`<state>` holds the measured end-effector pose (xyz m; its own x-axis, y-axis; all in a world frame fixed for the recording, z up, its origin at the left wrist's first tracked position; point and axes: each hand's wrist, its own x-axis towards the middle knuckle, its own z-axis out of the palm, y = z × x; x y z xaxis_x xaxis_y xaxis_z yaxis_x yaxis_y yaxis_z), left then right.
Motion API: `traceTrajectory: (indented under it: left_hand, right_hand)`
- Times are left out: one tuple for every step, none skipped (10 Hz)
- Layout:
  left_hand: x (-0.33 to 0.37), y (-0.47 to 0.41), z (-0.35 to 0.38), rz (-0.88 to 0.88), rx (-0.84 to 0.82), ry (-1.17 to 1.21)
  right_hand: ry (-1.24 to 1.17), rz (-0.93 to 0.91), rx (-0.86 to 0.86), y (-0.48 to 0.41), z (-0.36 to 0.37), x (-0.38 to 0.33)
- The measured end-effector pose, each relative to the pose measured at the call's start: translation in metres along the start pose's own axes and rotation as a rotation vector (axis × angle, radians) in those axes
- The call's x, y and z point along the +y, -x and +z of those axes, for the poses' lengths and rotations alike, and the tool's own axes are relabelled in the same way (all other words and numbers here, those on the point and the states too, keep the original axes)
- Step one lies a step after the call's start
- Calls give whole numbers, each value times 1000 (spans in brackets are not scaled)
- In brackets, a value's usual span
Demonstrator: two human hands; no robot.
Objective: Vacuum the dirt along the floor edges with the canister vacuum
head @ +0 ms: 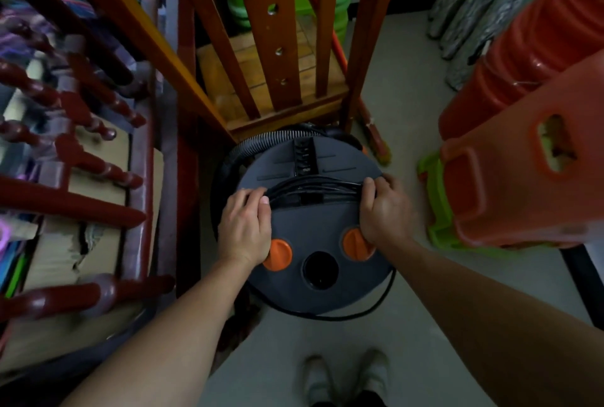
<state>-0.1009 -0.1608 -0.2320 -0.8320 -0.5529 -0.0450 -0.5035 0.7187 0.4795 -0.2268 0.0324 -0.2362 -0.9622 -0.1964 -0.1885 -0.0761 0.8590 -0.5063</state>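
Observation:
A round dark grey canister vacuum (312, 226) with two orange knobs (277, 254) and a black port stands on the floor in front of me. A black cord (313, 186) is wound in a bundle across its lid, and a loose loop trails round its near side. My left hand (245, 226) rests on the lid's left side with its fingers curled over the left end of the cord bundle. My right hand (384, 207) grips the bundle's right end at the lid's rim. A ribbed grey hose (277, 138) curves round the far side of the vacuum.
A wooden chair (277, 79) stands right behind the vacuum. Dark red turned-wood furniture (81, 161) with cardboard fills the left. Stacked orange plastic stools (523, 145) on a green one crowd the right. Grey floor (408, 112) runs between; my feet show at the bottom.

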Motion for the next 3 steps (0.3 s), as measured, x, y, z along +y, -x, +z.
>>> traceTrajectory:
  left_hand:
    - [5,6,-6,-11,-66,-84]
    - [15,10,-16,-84,-115,-170]
    - [25,27,-17,-114,-130,-277]
  right_hand:
    - [-25,9,-176,2,-17,5]
    - [39,-26,-246,6,-51,11]
    - [-164,-97,-151,15,-96,1]
